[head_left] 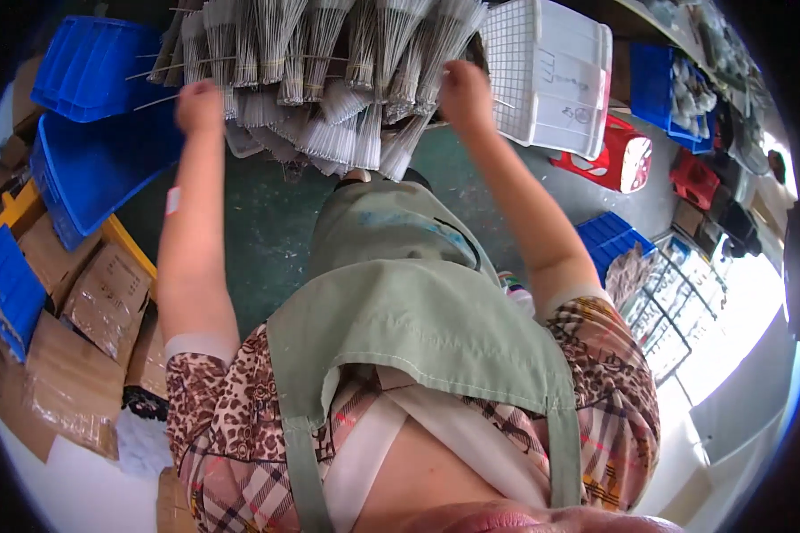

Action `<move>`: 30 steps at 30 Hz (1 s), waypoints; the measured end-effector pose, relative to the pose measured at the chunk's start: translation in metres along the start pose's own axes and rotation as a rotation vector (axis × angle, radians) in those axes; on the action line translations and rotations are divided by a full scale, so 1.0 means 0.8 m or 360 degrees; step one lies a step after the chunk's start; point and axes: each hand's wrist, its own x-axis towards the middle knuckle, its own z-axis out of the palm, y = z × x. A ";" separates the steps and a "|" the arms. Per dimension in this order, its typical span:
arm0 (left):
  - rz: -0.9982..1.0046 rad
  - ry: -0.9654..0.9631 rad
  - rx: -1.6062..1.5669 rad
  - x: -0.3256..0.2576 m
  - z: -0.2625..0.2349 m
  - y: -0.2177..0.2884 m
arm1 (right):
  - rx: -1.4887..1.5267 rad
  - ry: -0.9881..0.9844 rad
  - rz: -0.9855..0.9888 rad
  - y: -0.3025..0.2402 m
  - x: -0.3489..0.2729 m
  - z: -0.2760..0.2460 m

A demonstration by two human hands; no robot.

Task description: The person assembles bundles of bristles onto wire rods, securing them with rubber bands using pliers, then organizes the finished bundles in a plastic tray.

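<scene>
Several bundles of thin grey wire-like sticks (324,44) hang in a row at the top of the view, with more clear-tipped bundles (333,142) below them. My left hand (200,107) is closed at the left end of the row. My right hand (465,96) is closed at the right end, against the outermost bundle. A thin rod end shows just outside each fist. What the fingers hold is hidden, and both hands are slightly blurred.
Blue plastic crates (89,67) stand at the left, above cardboard boxes (89,298). To the right of the bundles is a white plastic basket (564,75), with a red stool (627,155) under it. Another blue crate (612,240) sits on the green floor (258,231).
</scene>
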 end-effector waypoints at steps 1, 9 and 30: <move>-0.0120 0.0073 -0.0001 0.020 -0.006 0.012 | -0.0243 -0.0101 0.0221 0.040 0.009 -0.018; -0.1003 -0.0248 -0.1691 0.149 -0.013 -0.027 | -0.0413 -0.1063 -0.0249 0.127 0.040 0.039; -0.0991 -0.0363 -0.2512 0.216 -0.151 0.113 | -0.0029 -0.0814 -0.0497 0.094 0.199 -0.096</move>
